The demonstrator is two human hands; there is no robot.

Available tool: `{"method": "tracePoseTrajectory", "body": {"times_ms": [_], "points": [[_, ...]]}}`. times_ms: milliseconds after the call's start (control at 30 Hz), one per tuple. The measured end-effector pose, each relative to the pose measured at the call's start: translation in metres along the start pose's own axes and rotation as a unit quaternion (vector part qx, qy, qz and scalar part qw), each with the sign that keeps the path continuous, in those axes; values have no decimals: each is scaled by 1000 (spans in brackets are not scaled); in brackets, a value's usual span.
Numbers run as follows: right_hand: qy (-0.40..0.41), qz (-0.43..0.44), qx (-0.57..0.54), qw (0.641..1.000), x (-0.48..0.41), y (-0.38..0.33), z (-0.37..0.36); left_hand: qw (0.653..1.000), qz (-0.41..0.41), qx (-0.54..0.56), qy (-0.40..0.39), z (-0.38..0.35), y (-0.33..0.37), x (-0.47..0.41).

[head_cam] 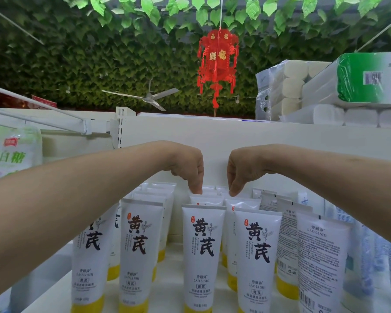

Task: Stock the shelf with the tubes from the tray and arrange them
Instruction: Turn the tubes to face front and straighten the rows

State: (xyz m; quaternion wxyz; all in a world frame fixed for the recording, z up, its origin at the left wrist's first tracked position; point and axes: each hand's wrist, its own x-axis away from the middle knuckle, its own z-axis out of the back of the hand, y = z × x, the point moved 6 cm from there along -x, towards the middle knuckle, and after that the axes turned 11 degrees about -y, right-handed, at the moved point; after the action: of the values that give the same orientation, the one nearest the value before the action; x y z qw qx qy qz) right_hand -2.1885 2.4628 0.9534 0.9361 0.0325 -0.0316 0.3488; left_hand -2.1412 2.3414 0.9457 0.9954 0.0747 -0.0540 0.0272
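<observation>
Several white tubes with yellow caps stand cap-down in rows on the white shelf (172, 271); one front tube (203, 251) shows large black characters, and those on the right (321, 256) show their printed backs. My left hand (185, 168) reaches over the rows, its fingertips pinched on the crimped top of a rear tube (209, 192) in the middle row. My right hand (244, 170) mirrors it, fingertips pinched on the top of the neighbouring rear tube (242, 201). No tray is in view.
The shelf's white back panel (235, 136) rises just behind my hands. Wrapped packs of toilet paper (325, 86) sit on top at the right. A green-and-white sugar bag (11, 152) stands at the left, blue-white packages (370, 245) at the far right. A red lantern (217, 62) hangs above.
</observation>
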Motion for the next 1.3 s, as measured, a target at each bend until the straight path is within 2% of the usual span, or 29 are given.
{"method": "tracePoseTrajectory", "body": {"times_ms": [733,1300], "points": [[-12,-18,7,1000,-4,1,1,999,9,-10,-35,-2,-1,-7],[-20,-34,23,999,-3,-3,-2,999,-11,-6,-29,1,1,-4]]}}
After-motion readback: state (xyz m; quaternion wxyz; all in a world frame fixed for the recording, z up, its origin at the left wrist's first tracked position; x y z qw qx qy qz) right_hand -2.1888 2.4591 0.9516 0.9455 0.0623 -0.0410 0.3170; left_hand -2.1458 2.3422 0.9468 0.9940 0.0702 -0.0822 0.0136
